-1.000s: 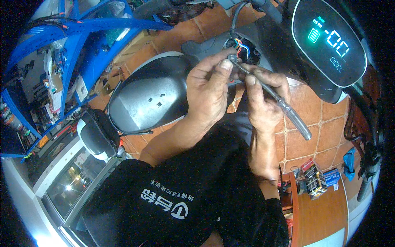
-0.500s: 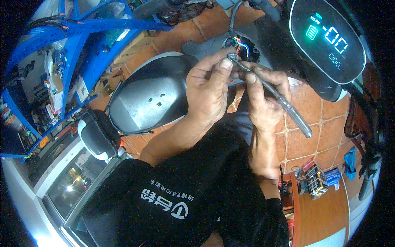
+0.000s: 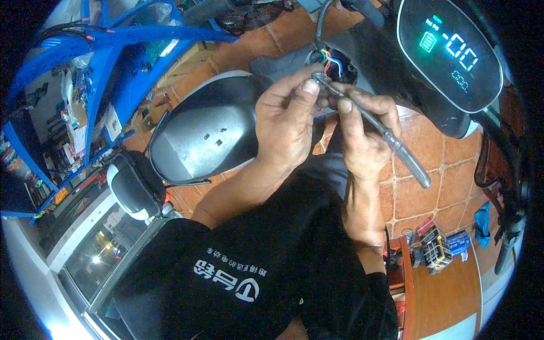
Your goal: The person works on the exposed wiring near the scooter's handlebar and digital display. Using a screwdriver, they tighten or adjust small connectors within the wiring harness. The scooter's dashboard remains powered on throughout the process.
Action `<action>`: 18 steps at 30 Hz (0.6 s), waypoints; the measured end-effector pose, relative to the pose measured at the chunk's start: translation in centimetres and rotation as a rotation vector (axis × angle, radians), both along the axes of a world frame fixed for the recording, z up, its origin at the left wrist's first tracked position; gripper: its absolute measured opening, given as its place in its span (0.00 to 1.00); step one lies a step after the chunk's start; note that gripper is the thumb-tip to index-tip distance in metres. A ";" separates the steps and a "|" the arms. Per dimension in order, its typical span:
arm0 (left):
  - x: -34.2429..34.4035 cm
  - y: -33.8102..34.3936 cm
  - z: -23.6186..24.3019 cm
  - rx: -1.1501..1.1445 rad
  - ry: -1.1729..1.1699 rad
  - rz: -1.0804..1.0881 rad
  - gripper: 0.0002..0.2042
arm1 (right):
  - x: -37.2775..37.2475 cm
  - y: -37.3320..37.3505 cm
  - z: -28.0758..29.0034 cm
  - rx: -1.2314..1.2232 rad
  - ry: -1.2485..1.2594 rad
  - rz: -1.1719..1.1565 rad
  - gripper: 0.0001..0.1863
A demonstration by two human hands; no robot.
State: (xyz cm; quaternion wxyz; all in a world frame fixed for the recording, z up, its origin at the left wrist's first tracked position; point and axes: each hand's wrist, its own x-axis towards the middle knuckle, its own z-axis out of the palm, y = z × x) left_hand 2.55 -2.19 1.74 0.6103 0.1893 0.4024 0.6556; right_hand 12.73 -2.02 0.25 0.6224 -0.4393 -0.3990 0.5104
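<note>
R fingers (image 3: 378, 104) pinch screwdriver (image 3: 375, 124) by shaft, tip at small connector (image 3: 319, 76) pinched betw. L fingers (image 3: 305, 96).

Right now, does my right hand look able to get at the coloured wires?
Probably yes, but not freely: the coloured wires are close by and partly uncovered, yet the right hand is holding a clear-handled screwdriver, and the left hand crowds their lower end.

Wood table (image 3: 447, 300) = ref. Boxes (image 3: 437, 253), various colours, at its upper end. Blue bag (image 3: 481, 224) near, upper R of table. Tile flr. (image 3: 409, 202) above table. Blue shelf (image 3: 164, 33) far upper L of table. Glass pane (image 3: 93, 263) far L.
</note>
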 end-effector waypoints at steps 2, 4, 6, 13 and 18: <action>-0.2 0.0 -0.1 -0.016 0.019 -0.001 0.13 | -0.1 0.0 -0.1 0.009 0.002 -0.012 0.07; -0.2 -0.1 -0.3 -0.022 0.030 -0.003 0.14 | -0.3 0.0 -0.2 0.014 0.047 -0.020 0.07; -0.2 -0.1 -0.3 -0.020 0.033 -0.007 0.14 | 0.0 0.0 0.0 0.011 0.010 -0.001 0.07; -0.3 -0.1 -0.3 -0.026 0.024 -0.014 0.14 | -0.2 0.0 -0.2 -0.005 0.029 -0.002 0.07; -0.2 0.0 0.1 -0.021 -0.001 0.000 0.13 | -0.2 -0.1 0.0 -0.006 0.064 -0.004 0.07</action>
